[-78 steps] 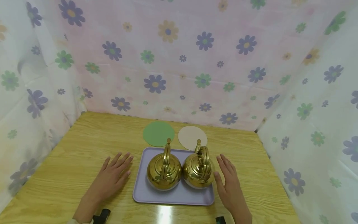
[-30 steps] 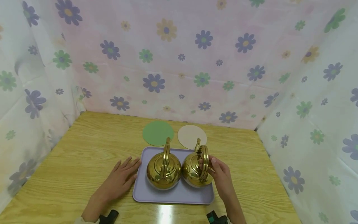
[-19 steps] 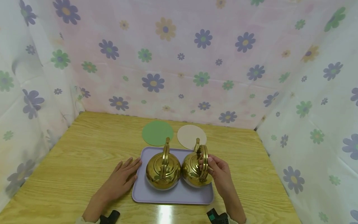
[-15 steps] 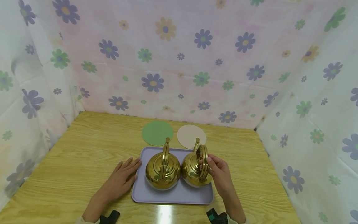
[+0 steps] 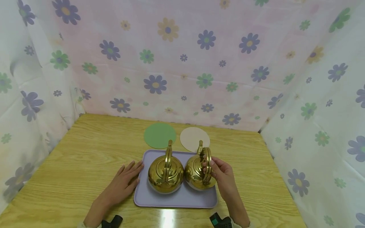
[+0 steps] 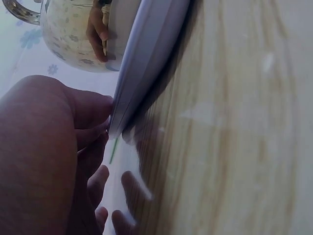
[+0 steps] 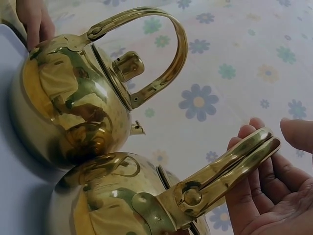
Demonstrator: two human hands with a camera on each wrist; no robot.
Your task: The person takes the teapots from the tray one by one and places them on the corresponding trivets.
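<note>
Two round golden kettles stand side by side on a lilac tray [image 5: 176, 202]. The left kettle [image 5: 162, 177] has its hoop handle upright, and the right kettle [image 5: 195, 177] stands close against it. My right hand [image 5: 226, 175] has its fingers through the right kettle's handle [image 7: 230, 169]; they curl behind it, with the thumb at its near side. My left hand [image 5: 124, 182] lies at the tray's left edge with fingers extended. In the left wrist view its thumb and fingertips touch the tray rim [image 6: 142, 63].
A green round mat [image 5: 160, 134] and a cream round mat [image 5: 194, 137] lie behind the tray on the wooden table [image 5: 94, 142]. Flower-patterned cloth [image 5: 182, 63] encloses the back and both sides. The right kettle's spout points towards the cream mat.
My right hand has moved left from beside the right kettle to its handle. My left hand has moved right to the tray's edge. Kettles and tray stay in place.
</note>
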